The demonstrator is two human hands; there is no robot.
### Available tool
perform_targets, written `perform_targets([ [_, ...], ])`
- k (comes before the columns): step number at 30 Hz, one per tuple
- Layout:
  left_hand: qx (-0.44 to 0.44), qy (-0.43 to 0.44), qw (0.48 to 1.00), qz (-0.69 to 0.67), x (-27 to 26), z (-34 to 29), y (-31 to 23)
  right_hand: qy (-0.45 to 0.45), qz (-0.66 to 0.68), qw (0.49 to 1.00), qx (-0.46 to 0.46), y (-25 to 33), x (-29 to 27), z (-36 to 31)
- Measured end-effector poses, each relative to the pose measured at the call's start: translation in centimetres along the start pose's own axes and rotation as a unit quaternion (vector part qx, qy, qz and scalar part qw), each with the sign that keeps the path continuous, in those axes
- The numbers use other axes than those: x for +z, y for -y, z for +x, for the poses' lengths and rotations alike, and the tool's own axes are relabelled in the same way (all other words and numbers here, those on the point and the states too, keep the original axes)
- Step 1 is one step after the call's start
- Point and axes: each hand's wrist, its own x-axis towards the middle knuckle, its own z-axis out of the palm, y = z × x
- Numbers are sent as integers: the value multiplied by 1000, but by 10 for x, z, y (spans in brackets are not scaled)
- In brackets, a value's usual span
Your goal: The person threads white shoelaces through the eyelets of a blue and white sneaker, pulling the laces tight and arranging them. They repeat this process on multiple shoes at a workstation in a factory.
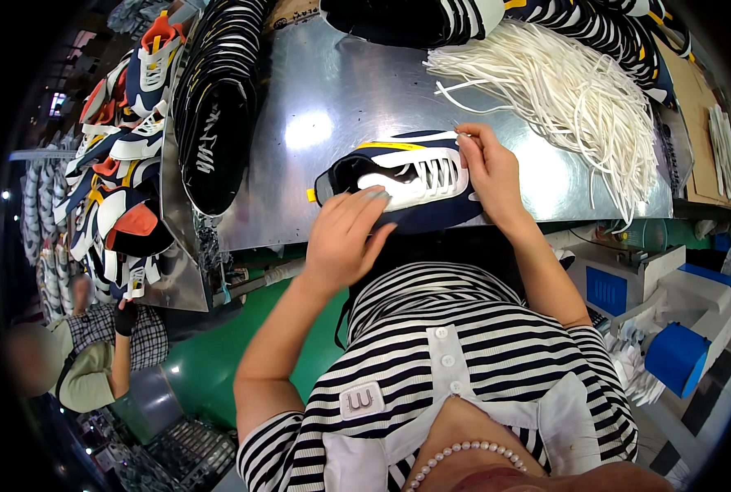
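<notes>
A navy, white and yellow shoe upper (419, 215) lies sideways on the metal table close to me, its opening toward the left. White lace (437, 176) crosses its eyelets in several rows. My left hand (347, 238) is closed at the opening, fingertips and thumb on the white tongue (386, 190). At the other end of the lacing, my right hand (493, 174) pinches thumb against fingers beside the toe part. A bit of white, seemingly lace, shows at its fingertips; the rest of that grip is hidden.
A loose heap of white laces (554, 98) covers the table's far right. Nested shoe uppers (218, 115) form a long row at the left, with more uppers (431, 18) along the back. Laced shoes (140, 139) crowd beyond the left edge, near a co-worker (95, 361). A blue-and-grey machine (669, 328) stands right.
</notes>
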Motion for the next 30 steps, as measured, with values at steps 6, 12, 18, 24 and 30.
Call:
perform_targets([
  [6,-437,-232,682,-539,56,-77,-41,42,98,994,18,6,4,-4],
  [12,-333,-227,373,-836,15,-44,-19,154,297,939,83,26,27,-7],
  [18,-302,-223,880,-290,-88,-3,-14,153,344,913,155,22,5,-6],
  [24,-395,-87,860,310,-34,23,154,111,326,915,208,-8,-2,-9],
  [30,-279,-52,915,289,-11,79,290,124,84,987,66,-26,1,-28],
])
